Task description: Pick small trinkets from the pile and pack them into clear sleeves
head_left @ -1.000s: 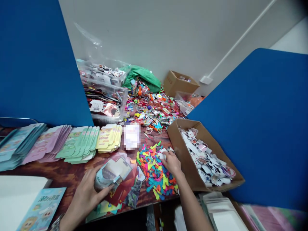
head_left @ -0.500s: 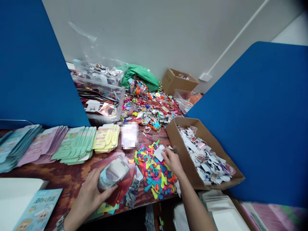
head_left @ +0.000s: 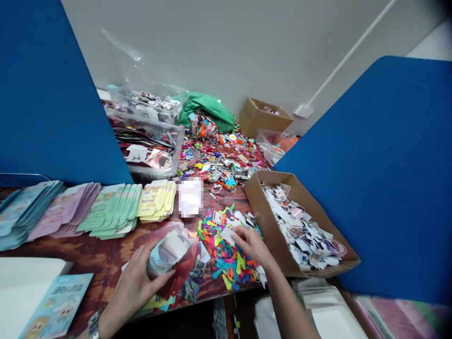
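My left hand [head_left: 136,273] is wrapped round an open light-blue paper packet [head_left: 158,260], whose mouth faces up and shows pale and dark contents. Between thumb and fingers my right hand [head_left: 249,242] pinches a small white card [head_left: 228,235]. It hovers over a heap of colourful balloons [head_left: 226,270]. A few small printed pieces, one a white square [head_left: 217,217], lie on the heap's far side. Beneath the packet are red translucent sheets [head_left: 180,278] and dark picture cards [head_left: 193,282].
A cardboard box [head_left: 256,207] full of cut-out stickers stands at the right. Stacks of green packets [head_left: 109,207] and yellow packets [head_left: 155,200] line the left. Behind are a clear bin [head_left: 176,155] and scattered trinkets [head_left: 226,162]. Blue partitions [head_left: 388,179] flank the table.
My right hand has moved slightly left and nearer me with the white card. The white square on the balloon heap now shows. My left hand keeps its hold on the packet, nearly still.
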{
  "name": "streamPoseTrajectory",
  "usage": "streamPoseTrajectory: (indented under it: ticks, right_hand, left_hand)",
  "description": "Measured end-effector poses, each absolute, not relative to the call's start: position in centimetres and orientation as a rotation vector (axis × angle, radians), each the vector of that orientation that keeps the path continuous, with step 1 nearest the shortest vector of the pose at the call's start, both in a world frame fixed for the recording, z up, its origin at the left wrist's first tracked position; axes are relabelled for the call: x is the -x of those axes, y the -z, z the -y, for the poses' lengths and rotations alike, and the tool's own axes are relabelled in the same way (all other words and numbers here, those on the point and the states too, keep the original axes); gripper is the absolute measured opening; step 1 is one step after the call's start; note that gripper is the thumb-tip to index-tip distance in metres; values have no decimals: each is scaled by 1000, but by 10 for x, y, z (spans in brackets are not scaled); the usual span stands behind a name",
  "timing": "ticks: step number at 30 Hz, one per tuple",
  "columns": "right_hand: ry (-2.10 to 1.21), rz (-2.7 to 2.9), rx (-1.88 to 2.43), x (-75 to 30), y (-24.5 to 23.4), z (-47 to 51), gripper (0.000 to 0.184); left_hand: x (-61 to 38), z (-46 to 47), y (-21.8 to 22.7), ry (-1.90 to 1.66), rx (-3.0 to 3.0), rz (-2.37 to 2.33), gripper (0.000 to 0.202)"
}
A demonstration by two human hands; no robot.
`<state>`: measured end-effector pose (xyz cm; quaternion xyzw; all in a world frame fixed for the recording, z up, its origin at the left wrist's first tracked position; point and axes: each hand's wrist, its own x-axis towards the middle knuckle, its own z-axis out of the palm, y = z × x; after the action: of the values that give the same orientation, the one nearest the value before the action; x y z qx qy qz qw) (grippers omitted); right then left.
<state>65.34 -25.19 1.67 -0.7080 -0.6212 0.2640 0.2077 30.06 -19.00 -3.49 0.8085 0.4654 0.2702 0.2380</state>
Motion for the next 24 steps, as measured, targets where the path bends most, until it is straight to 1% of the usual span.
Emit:
streamPoseTrajectory:
  ticks: [1, 4, 5, 8, 11, 16, 19, 21, 24]
  right_hand:
    - [-783, 1785, 2019, -651, -15, 254, 21]
    - [-758, 1957, 2237, -641, -4, 256, 32]
    - [-711, 1993, 2299, -637, -1, 256, 29]
    - [-615, 2031, 2356, -631, 7, 254, 11]
    - [-584, 2038, 2250, -634, 1, 254, 11]
    - [-618, 1867, 1969, -630, -37, 251, 16]
    - [-648, 1892, 1851, -605, -56, 245, 10]
    - [-643, 2005, 1783, -584, -59, 240, 7]
    - [-639, 2153, 1715, -559, -52, 234, 15]
  left_hand:
    - [-301, 190, 36, -742, -2221, -1273, 71]
    - [-305, 191, 37, -738, -2242, -1254, 71]
    - [-307, 192, 36, -731, -2252, -1247, 70]
    - [-314, 192, 34, -722, -2287, -1207, 69]
    - [-319, 192, 34, -733, -2320, -1161, 68]
    - [-332, 192, 40, -676, -2392, -1180, 66]
    - [-346, 194, 37, -626, -2433, -1178, 63]
    - [-355, 197, 32, -602, -2449, -1176, 63]
    - [-362, 201, 26, -595, -2436, -1176, 65]
